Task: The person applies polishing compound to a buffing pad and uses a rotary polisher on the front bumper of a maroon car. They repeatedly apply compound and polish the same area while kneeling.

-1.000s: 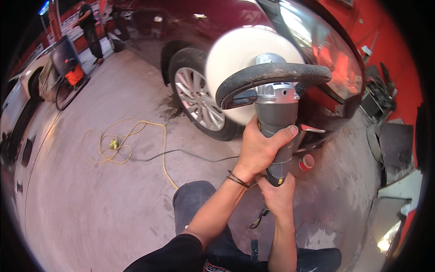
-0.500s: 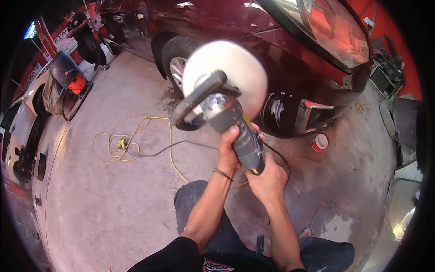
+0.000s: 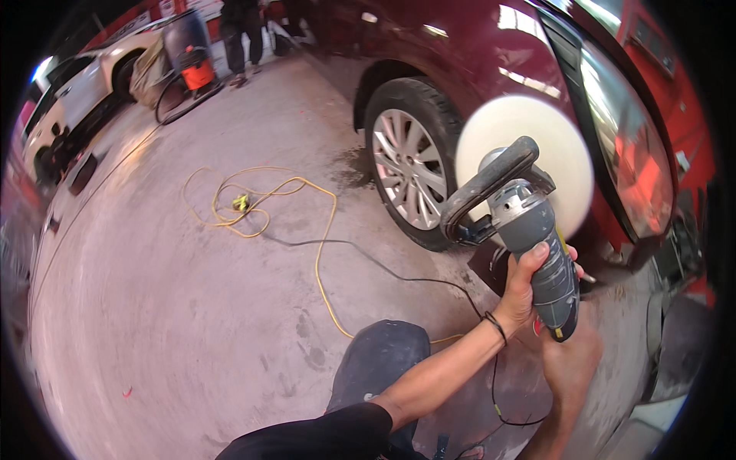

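Note:
Both my hands hold a grey and black car polisher (image 3: 529,218) with a broad, round white pad (image 3: 563,138). My left hand (image 3: 523,285) is wrapped round its body, thumb on top. Lower down, my right hand (image 3: 571,353) grips the rear end, its fingers mostly hidden. Above the body, the black loop handle (image 3: 491,188) is held by neither hand. The pad is in front of the dark red car's fender (image 3: 437,46), between wheel and headlight. Whether it touches the paint I cannot tell.
Right of the pad is the car's headlight (image 3: 625,138); left of it, the wheel (image 3: 410,169). A yellow cord (image 3: 326,268) and a dark cable (image 3: 368,257) trail over the concrete floor. Farther off are an orange-and-black vacuum (image 3: 198,69), a person's legs (image 3: 241,38) and a white car (image 3: 92,80).
The polisher, still in both hands, has shifted rightward in the view. Its pad now overlaps the fender beside the headlight. The view has swung, and more of the wheel shows.

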Demonstrator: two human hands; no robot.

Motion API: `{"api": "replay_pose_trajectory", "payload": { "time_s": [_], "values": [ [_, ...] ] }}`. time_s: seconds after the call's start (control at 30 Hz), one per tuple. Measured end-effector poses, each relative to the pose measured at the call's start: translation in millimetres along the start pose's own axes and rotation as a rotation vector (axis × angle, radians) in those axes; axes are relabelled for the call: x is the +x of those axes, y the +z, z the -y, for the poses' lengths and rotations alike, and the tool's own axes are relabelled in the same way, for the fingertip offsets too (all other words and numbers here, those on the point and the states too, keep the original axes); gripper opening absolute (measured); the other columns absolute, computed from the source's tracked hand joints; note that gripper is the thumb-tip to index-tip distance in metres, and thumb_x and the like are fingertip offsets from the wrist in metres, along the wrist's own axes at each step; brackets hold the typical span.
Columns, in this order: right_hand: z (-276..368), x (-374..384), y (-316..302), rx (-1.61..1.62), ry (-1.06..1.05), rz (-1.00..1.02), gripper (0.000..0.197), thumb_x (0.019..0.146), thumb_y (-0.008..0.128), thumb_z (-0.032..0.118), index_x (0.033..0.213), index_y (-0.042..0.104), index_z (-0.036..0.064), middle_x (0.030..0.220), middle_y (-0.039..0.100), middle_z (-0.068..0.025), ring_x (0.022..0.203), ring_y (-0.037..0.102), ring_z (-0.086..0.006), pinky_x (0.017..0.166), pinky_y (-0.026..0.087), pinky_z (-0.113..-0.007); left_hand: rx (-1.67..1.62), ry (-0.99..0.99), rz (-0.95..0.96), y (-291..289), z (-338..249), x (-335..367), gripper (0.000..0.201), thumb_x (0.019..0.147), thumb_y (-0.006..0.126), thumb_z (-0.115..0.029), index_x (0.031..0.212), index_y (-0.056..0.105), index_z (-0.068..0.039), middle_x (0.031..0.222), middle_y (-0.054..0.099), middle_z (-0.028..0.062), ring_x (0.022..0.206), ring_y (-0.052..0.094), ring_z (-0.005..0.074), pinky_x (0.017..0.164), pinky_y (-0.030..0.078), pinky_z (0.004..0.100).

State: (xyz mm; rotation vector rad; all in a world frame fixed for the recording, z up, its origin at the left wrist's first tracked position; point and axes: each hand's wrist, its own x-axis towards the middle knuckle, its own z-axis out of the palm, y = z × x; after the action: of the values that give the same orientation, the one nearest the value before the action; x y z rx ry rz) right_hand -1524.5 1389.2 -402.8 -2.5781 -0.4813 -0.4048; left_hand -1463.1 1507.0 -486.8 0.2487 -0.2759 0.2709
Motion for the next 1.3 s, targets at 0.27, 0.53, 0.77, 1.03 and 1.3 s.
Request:
{"api": "replay_pose_trajectory", "payload": {
  "time_s": [0.27, 0.53, 0.77, 1.03, 1.3],
  "values": [
    [47.8, 33.0, 15.5, -0.175, -0.189, 0.086, 0.031, 0.086, 0.085, 0.02, 0.106, 0.068, 0.0018, 0.093, 0.078, -0.0288, 0.095, 0.075, -0.0532, 0.084, 0.056, -0.063, 0.01, 0.093, -0.096, -11.2, -67.9, 22.6, 0.079, 0.098, 0.065, -0.075, 0.115, 0.071, 0.001, 0.099, 0.078, 0.017, 0.092, 0.081, 0.028, 0.088, 0.067, 0.0448],
    [-13.5, -12.3, -43.5, -0.088, 0.045, 0.156, 0.039, 0.083, 0.081, 0.009, 0.121, 0.075, 0.0031, 0.098, 0.078, -0.0222, 0.094, 0.079, -0.0399, 0.087, 0.059, -0.045, -0.041, 0.145, -0.115, 35.2, 14.6, -18.2, 0.05, 0.097, 0.079, -0.046, 0.116, 0.068, -0.002, 0.103, 0.077, 0.013, 0.083, 0.08, 0.023, 0.077, 0.068, 0.0406],
    [-99.0, -54.1, -25.3, -0.056, 0.123, 0.081, 0.038, 0.08, 0.079, 0.006, 0.117, 0.074, 0.001, 0.091, 0.075, -0.0147, 0.084, 0.07, -0.0219, 0.081, 0.057, -0.039, 0.153, 0.013, -0.106, 14.4, 76.6, -59.6, 0.05, 0.092, 0.082, -0.042, 0.12, 0.071, -0.002, 0.105, 0.077, 0.0098, 0.095, 0.077, 0.0192, 0.086, 0.064, 0.0364],
    [-161.2, -52.7, 68.3, -0.158, -0.108, 0.085, 0.04, 0.08, 0.091, 0.024, 0.112, 0.072, 0.0101, 0.097, 0.08, -0.0201, 0.093, 0.078, -0.046, 0.079, 0.06, -0.053, 0.116, -0.115, -0.273, -92.0, 98.0, -80.1, 0.059, 0.098, 0.075, -0.048, 0.128, 0.07, 0.003, 0.118, 0.079, 0.0156, 0.108, 0.078, 0.0257, 0.104, 0.062, 0.0434],
    [-210.3, -67.5, 140.0, -0.074, -0.154, 0.115, 0.037, 0.08, 0.089, 0.026, 0.107, 0.071, 0.0086, 0.098, 0.079, -0.0161, 0.089, 0.078, -0.0413, 0.077, 0.06, -0.052, 0.115, -0.214, -0.458, -169.6, 107.2, -109.8, 0.064, 0.093, 0.088, -0.037, 0.142, 0.057, -0.01, 0.128, 0.072, 0.009, 0.118, 0.072, 0.0218, 0.107, 0.06, 0.0418]
  ]
}}
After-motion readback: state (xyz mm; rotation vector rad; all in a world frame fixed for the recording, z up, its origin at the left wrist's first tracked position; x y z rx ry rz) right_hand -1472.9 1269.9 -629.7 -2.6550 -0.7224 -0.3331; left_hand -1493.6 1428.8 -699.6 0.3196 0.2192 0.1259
